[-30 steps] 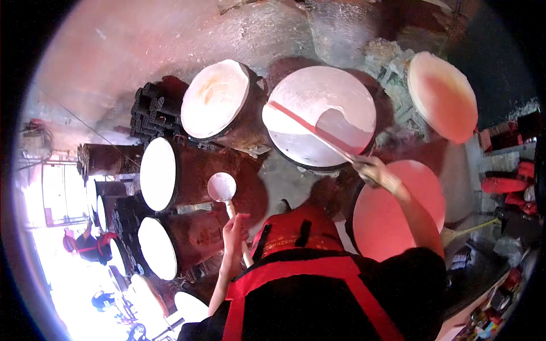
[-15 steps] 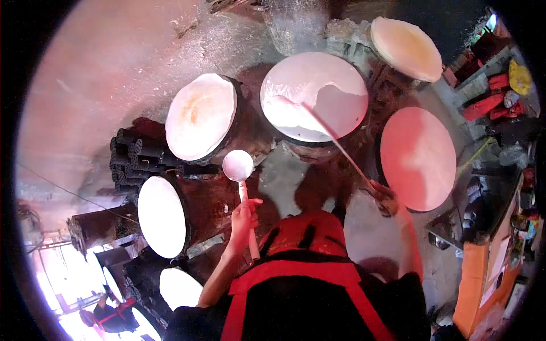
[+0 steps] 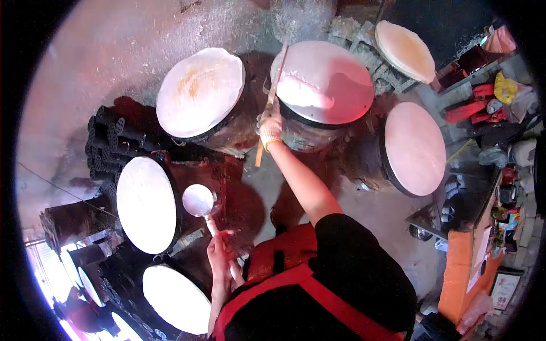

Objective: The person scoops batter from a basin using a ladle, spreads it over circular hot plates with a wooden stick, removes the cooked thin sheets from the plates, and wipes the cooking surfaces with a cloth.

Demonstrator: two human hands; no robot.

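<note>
My left hand (image 3: 220, 250) is closed round the pale handle of a ladle (image 3: 198, 200), its round bowl facing up. The bowl is near a white-coated round griddle (image 3: 147, 204). My gloved right hand (image 3: 271, 126) grips a long, flat wooden stick (image 3: 276, 88), whose far end crosses the left rim of the middle griddle (image 3: 355, 94). I cannot tell whether the stick touches that rim. White batter covers the middle griddle's surface. Left of my right hand, a pale round sheet with a browned middle (image 3: 199, 94) lies on another griddle.
Another coated griddle (image 3: 415, 149) stands at right, and pale round sheets (image 3: 405, 52) are piled at the upper right. Honeycomb coal briquettes (image 3: 105, 136) are stacked at left. One more white griddle (image 3: 176, 298) is at lower left. An orange-sided table (image 3: 458, 273) stands at right.
My right hand has swung leftward and up with the stick, from the right griddle to the middle griddle's left side. My left hand and ladle sit lower and further left. The view has shifted.
</note>
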